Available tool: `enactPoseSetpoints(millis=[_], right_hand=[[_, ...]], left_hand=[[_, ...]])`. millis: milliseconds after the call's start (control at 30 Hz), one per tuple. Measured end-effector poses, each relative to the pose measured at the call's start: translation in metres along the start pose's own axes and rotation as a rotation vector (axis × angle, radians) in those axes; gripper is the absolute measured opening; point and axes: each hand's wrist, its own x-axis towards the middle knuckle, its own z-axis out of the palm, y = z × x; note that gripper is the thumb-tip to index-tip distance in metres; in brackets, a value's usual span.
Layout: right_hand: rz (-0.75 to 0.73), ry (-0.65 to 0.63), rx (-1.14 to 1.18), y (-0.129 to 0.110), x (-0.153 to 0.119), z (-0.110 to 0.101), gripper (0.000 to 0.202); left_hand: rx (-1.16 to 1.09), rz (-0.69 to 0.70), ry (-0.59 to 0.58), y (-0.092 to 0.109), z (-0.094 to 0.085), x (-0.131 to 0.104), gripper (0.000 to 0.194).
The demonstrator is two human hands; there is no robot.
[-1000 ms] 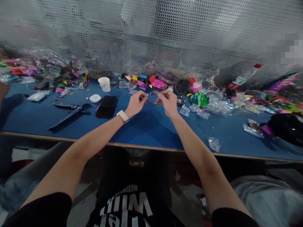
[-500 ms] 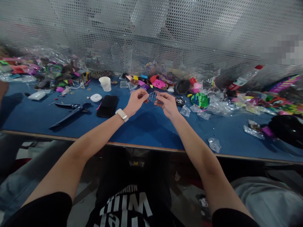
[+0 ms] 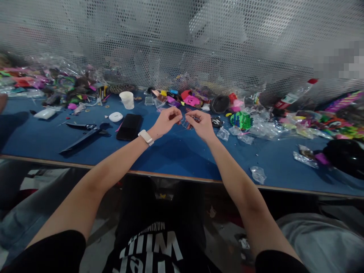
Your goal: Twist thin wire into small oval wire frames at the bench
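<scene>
My left hand [image 3: 168, 122] and my right hand [image 3: 201, 124] face each other just above the blue table. Between them is a small frame of thin, pale wire [image 3: 184, 123], rounded with crossing strands. Thumb and fingers of the right hand pinch its side. The left fingertips are closed at its other edge, partly covering it. A white band [image 3: 146, 137] is round my left wrist. To the left of that hand lies a black phone [image 3: 129, 127]. Near the right hand are a black item with white markings [image 3: 217, 121] and a clear plastic scrap [image 3: 223, 134].
Black scissor-like blades [image 3: 85, 138], a white oval case [image 3: 115, 116] and a paper cup [image 3: 126, 100] stand left. Colourful clay pieces and plastic bags line the perforated metal screen [image 3: 136, 45]. A bottle [image 3: 287, 100] leans at right. Part of another person's hand [image 3: 2, 102] shows far left.
The wire frame has been turned and tilted lower between my fingers, so less of it shows. My hands have shifted only slightly. The other person's hand at far left has drawn back.
</scene>
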Motion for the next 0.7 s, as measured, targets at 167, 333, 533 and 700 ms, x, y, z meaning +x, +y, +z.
enactPoseSetpoints(millis=[167, 333, 533, 700], right_hand=[[-0.036, -0.048, -0.014, -0.002, -0.001, 0.001, 0.056], [-0.058, -0.02, 0.001, 0.002, -0.002, 0.005, 0.046], [-0.089, 0.104, -0.053, 0.005, -0.005, 0.012, 0.038], [-0.121, 0.165, -0.103, 0.002, -0.009, 0.014, 0.03]], left_hand=[[-0.033, -0.004, 0.033, -0.007, 0.005, -0.001, 0.032], [0.312, 0.158, 0.172, -0.001, 0.002, -0.006, 0.033], [0.706, 0.334, 0.181, 0.009, 0.0, -0.01, 0.029], [0.774, 0.34, 0.19, 0.011, 0.002, -0.008, 0.024]])
